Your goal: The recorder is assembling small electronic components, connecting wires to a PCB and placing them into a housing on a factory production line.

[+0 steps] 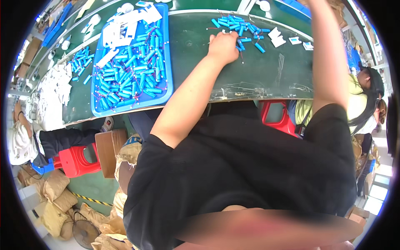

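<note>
My left hand point(225, 46) reaches over the green table at the near left edge of a loose pile of blue cylindrical batteries point(241, 24) with thin red leads. Its fingers are curled and closed; whatever lies between them is too small to make out. Several batteries lie right beside its knuckles. My right arm point(329, 54) stretches up past the top edge of the picture, so its hand is out of sight. Small white plastic pieces point(277, 38) rest to the right of the pile.
A blue tray point(170, 79) full of wired batteries, with white pieces heaped at its far end, stands left of my arm. Further left are more batteries point(81, 62) and a white heap point(54, 91). People sit at both sides, near red stools point(79, 160).
</note>
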A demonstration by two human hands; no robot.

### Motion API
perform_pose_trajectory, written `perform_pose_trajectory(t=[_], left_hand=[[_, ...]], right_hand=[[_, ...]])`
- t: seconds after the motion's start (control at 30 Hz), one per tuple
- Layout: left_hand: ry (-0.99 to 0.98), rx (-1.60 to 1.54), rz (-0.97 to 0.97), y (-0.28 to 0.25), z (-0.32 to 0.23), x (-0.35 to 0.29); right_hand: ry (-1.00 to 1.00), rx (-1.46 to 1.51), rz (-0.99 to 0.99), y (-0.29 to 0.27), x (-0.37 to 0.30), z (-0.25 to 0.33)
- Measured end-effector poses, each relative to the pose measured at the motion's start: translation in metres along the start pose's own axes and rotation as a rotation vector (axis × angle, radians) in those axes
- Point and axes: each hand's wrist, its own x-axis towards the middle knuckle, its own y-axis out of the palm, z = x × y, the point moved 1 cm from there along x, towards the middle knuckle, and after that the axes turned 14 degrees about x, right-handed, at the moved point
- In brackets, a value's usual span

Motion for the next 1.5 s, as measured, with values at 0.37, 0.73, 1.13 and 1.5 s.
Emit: perform_pose_trajectory(t=[0.37, 0.73, 1.13, 1.5], left_hand=[[-0.141, -0.593, -0.206, -0.001, 0.019, 0.012], [-0.149, -1.342, -0.388, -0.017, 0.032, 0.018], [0.014, -0.228, -0.392, -0.050, 0.017, -0.044], [0.123, -0.072, -0.126, -0.045, -0.011, -0.130]], right_hand=[[0.681, 0.391, -0.186, 0.058, -0.324, -0.073], [0.471, 0.415, 0.034, 0.074, -0.320, -0.063], [0.810, 1.034, -0.096, 0.070, -0.311, -0.052], [0.604, 0.615, 0.616, 0.064, -0.324, -0.036]])
